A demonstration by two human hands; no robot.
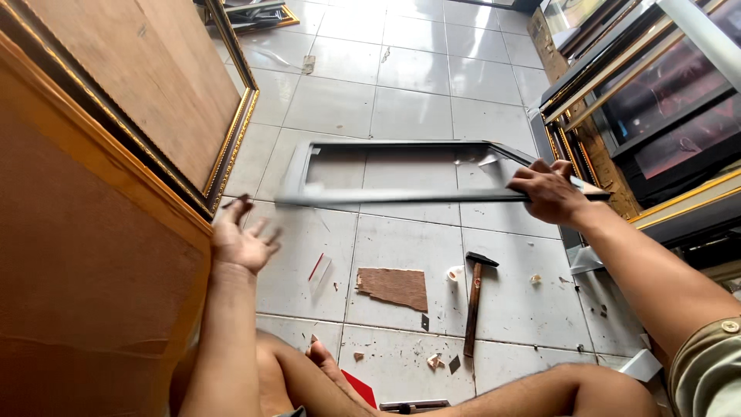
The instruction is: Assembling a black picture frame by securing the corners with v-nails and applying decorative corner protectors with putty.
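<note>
Gripped at one corner only by right hand [549,191], grey picture frame [401,174] tilted above tiled floor [401,100]; left hand [241,241] spread wide, empty, beside frame's far end. Likely to twist or drop onto hammer [475,297].

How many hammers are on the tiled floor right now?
1: a wooden-handled hammer with a dark metal head lies on the white floor tiles beside a brown board scrap. Others may be hidden behind the leaning frames.

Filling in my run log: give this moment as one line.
right hand: grips grey frame | left hand: open, near frame end | floor: hammer, board scrap
</note>
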